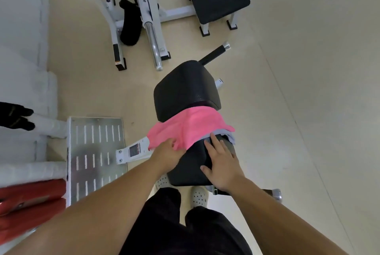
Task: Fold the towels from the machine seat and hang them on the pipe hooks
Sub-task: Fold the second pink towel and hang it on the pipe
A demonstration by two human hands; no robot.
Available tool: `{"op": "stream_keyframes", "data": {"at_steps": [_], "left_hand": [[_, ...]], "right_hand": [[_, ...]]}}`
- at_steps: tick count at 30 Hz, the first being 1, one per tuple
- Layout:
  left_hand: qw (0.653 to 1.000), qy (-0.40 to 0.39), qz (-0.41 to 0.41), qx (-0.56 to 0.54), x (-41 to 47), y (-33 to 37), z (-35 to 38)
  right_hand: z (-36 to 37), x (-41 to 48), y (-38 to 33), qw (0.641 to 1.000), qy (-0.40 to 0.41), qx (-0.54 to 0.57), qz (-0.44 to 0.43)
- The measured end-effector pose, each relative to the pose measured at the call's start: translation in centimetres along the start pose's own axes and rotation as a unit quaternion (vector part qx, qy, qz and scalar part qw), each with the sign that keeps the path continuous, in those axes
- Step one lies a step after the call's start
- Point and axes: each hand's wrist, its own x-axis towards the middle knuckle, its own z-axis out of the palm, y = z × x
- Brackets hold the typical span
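seat: black padded machine seat (186, 165)
on it: pink towel (189, 127) draped across the far end
under pink: grey towel (230, 137), edge showing

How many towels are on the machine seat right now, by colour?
pink towel: 1
grey towel: 1, mostly hidden under the pink one
Total: 2 in view

Single head-worn view, wide-angle, looking steeply down past the wearer's legs (185, 230); left hand (167, 152) and right hand (221, 164) near centre, close to the lens; seat (185, 164) directly below; floor (298, 90) and other machines (148, 11) recede toward the upper edge.
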Motion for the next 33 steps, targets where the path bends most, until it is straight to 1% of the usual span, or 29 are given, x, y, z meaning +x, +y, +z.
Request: {"op": "stream_keyframes", "data": {"at_steps": [6,9,12,16,18,21,22,24,26,28,31,33], "left_hand": [[0.997,0.011,-0.023,-0.076,2.6,0.8,0.9],[0.995,0.029,-0.036,-0.093,2.8,0.9,1.1],[0.995,0.065,-0.015,-0.080,2.6,0.8,0.8],[0.986,0.118,0.052,-0.104,1.0,1.1,-0.4],[0.981,0.137,0.096,-0.103,-0.4,1.9,-1.1],[0.968,0.169,0.156,-0.099,-2.9,3.5,-2.7],[0.963,0.180,0.179,-0.094,-3.9,4.0,-3.3],[0.952,0.189,0.229,-0.074,-6.0,5.0,-4.6],[0.941,0.188,0.276,-0.049,-8.6,6.0,-5.8],[0.929,0.190,0.317,-0.033,-11.4,6.8,-7.1],[0.917,0.188,0.349,-0.048,-16.1,7.2,-8.9],[0.904,0.202,0.374,-0.048,-18.8,6.6,-10.3]], "right_hand": [[0.7,0.1,0.3,0.998,0.002,0.056,0.011],[0.7,0.1,0.3,0.997,-0.003,0.073,0.012],[0.5,-0.1,0.2,0.997,-0.007,0.075,0.013],[-0.6,-0.2,-0.8,0.996,-0.031,0.073,0.027],[-2.0,-0.3,-1.4,0.996,-0.002,0.082,0.029],[-5.5,-0.6,-2.7,0.986,0.109,0.121,0.028],[-7.0,-0.8,-3.2,0.980,0.144,0.137,0.019],[-9.8,-1.5,-4.3,0.968,0.195,0.157,-0.028],[-12.4,-2.3,-5.5,0.961,0.214,0.151,-0.089],[-14.6,-3.1,-6.9,0.958,0.189,0.157,-0.148],[-17.0,-4.5,-9.3,0.951,0.130,0.153,-0.237],[-18.0,-5.7,-11.1,0.939,0.102,0.155,-0.290]]}}
